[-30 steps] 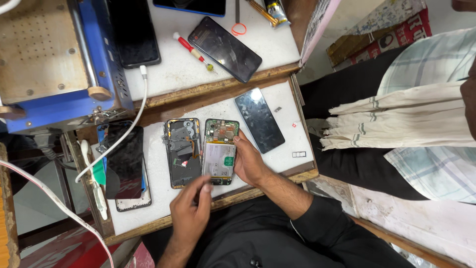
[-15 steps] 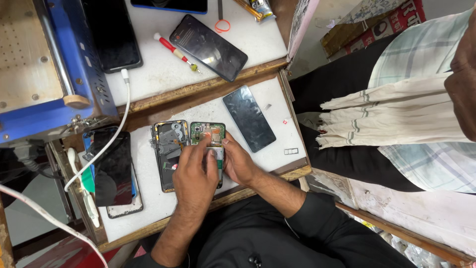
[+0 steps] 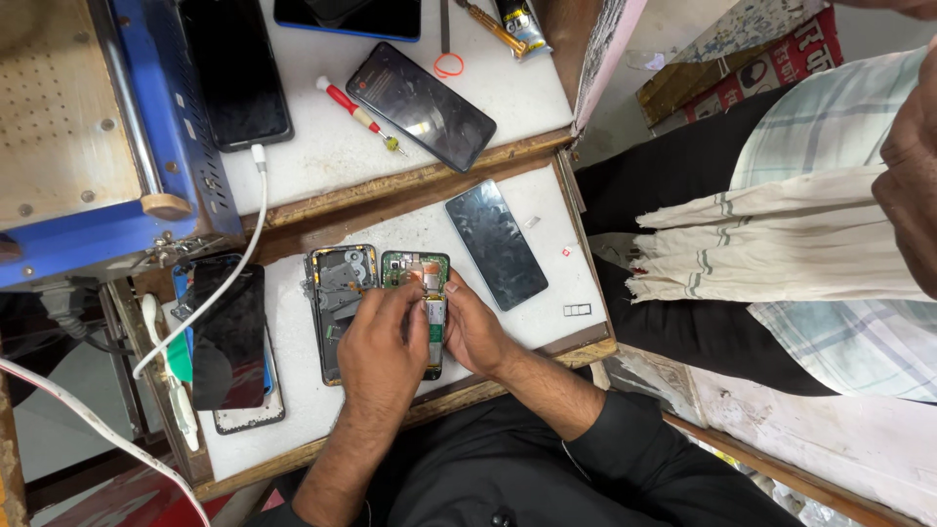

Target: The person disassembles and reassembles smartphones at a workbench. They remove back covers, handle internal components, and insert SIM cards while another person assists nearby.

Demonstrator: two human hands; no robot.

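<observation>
Green circuitry now half covered: left hand has slid over the opened phone, fingers pinching inside (tool unclear); right hand grips its edge, steadying.

I see bright, even light from above on the white worktop; shadows are soft, dark screens show weak glare, edges look slightly stretched, focus is sharp.

Left hand covers lower half of opened phone — I cannot read parts beneath. Fingertip contact too small to resolve. Blue machine cut by frame edge.
</observation>
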